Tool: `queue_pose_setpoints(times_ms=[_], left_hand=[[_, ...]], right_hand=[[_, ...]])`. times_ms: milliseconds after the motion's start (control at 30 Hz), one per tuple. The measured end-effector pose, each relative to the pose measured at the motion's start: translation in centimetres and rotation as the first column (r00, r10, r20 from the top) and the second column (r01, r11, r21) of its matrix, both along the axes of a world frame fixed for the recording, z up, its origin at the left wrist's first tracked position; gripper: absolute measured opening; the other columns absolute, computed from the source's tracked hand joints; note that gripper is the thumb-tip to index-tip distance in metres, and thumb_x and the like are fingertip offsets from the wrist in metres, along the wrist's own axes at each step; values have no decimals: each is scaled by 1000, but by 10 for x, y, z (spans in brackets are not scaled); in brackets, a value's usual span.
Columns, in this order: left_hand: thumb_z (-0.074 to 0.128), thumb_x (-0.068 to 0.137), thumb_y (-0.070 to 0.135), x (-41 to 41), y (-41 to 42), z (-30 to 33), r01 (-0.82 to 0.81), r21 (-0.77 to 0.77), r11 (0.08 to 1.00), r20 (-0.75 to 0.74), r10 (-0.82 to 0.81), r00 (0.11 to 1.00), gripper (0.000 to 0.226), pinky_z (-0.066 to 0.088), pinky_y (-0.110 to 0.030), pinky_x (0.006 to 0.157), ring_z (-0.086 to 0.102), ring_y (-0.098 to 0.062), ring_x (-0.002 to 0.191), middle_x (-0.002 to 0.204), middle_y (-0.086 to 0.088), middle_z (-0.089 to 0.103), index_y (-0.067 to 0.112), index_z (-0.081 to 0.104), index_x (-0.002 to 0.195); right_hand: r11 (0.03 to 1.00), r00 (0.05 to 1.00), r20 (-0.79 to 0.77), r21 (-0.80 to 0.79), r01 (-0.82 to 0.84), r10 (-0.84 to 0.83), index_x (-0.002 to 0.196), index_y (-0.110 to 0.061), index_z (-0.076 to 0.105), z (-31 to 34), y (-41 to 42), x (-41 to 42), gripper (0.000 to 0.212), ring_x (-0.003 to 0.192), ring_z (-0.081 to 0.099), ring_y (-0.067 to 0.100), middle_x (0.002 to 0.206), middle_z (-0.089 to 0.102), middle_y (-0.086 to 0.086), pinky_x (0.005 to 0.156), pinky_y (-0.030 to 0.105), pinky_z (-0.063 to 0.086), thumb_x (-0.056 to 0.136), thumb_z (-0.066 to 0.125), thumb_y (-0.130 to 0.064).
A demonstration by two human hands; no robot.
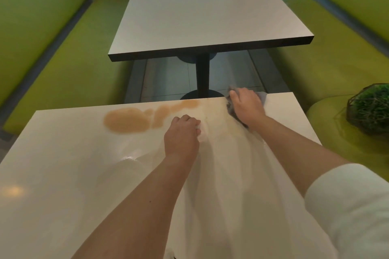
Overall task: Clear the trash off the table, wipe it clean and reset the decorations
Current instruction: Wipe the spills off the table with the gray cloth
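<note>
Forearms, the right one in a rolled white sleeve (345, 206), are seen reaching across the pale counter (63, 174). The right hand (247, 104) is pressed flat, fingers spread, on a grey cloth (231, 109) at the far edge of the counter, toward its right corner. The left hand (182, 135) is curled on the counter near the middle; something small and white shows at its fingertips, but what it is cannot be told. A tan spill (128, 121) is spread along the far edge, left of both hands and apart from the cloth, with a smaller trail (174, 108) running from it toward the cloth. Wet streaks (221, 153) are visible on the right half, which suggests that side is already wiped. A round wire-framed plant decoration (370, 109) is set on the green bench seat (336, 69) to the right, off the counter. A second counter (200, 17) stands beyond.

The step in hand is judged to be wiping. It is best done with the cloth kept flat under firm, even pressure and drawn leftward through the trail into the main spill, the liquid being gathered inward rather than pushed over the far edge. Overlapping passes are advised, and a clean face of the cloth should be turned up once it is soaked.
</note>
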State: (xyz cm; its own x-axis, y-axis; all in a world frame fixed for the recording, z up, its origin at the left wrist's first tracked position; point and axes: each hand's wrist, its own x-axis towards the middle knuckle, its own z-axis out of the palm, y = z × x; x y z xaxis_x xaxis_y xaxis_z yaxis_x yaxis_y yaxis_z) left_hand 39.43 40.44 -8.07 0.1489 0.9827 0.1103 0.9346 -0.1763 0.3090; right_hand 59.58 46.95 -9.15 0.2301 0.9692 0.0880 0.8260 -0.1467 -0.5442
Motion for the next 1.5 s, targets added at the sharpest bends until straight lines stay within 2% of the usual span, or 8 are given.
queue_pose_setpoints(times_ms=[100, 267, 500, 733, 967, 1067, 1233, 1500], left_hand=[[50, 99, 24, 1, 0, 0, 2, -1, 1000, -8, -2, 1000, 27, 43, -27, 79, 48, -16, 109, 118, 9, 62, 25, 64, 122], [49, 100, 27, 1, 1, 3, 2, -4, 1000, -36, -3, 999, 30, 45, -28, 83, 48, -15, 111, 123, 8, 61, 25, 62, 128], [45, 102, 22, 0, -3, 0, 15, -12, 1000, -33, -15, 999, 29, 47, -30, 82, 47, -17, 112, 123, 7, 60, 22, 61, 126], [46, 94, 6, 3, -4, 10, 51, -7, 999, -116, -52, 992, 40, 44, -28, 87, 49, -20, 114, 127, 2, 58, 20, 58, 129], [41, 94, 6, -1, -10, 17, 69, -123, 990, -93, -81, 992, 50, 40, -30, 99, 45, -19, 127, 142, 3, 49, 20, 47, 141], [45, 94, 13, -9, -9, 20, 87, -188, 978, -13, -91, 996, 43, 44, -33, 92, 52, -21, 120, 136, 1, 53, 23, 52, 135], [48, 99, 21, -36, -18, 21, -48, -42, 998, 43, 50, 998, 34, 41, -35, 96, 54, -18, 114, 127, 6, 59, 30, 55, 131], [51, 97, 37, -124, -26, 21, -291, 11, 957, -86, 291, 953, 23, 31, -36, 93, 47, -18, 115, 119, 6, 56, 32, 56, 118]], right_hand=[[987, 986, 61, -49, -155, 158, 94, -18, 59, -2, 12, -37, 33, 94, 52, 21, 102, 61, 3, 92, 39, 37, 103, 30, -32], [903, 885, 187, -34, -428, 426, 142, -29, 46, -9, -1, -36, 41, 133, 39, 12, 143, 49, -7, 117, 34, 14, 104, 32, -31], [980, 924, 339, -150, -133, 177, 154, -29, 20, -23, -21, 15, 53, 150, 10, 19, 162, 19, -4, 121, 42, 5, 104, 18, -46], [878, 837, 267, -161, -450, 478, 155, -35, 15, -10, -75, -32, 62, 150, -1, 10, 163, 7, -11, 123, 39, 2, 97, 1, -53], [972, 923, 329, -186, -142, 198, 157, -25, 5, -16, -57, -32, 57, 151, -4, 16, 165, 0, -3, 122, 38, -4, 104, 13, -44], [959, 913, 307, -177, -222, 268, 157, -25, 5, -16, -71, -77, 58, 151, -6, 17, 164, -2, -2, 122, 40, -4, 103, 12, -46], [929, 880, 301, -167, -329, 366, 156, -30, 8, -18, -107, -73, 65, 150, -4, 11, 164, 1, -9, 122, 38, -2, 95, -3, -50], [974, 931, 313, -177, -139, 189, 157, -24, 8, -13, -87, -90, 57, 151, -2, 17, 164, 1, -2, 122, 40, -2, 104, 14, -43]])
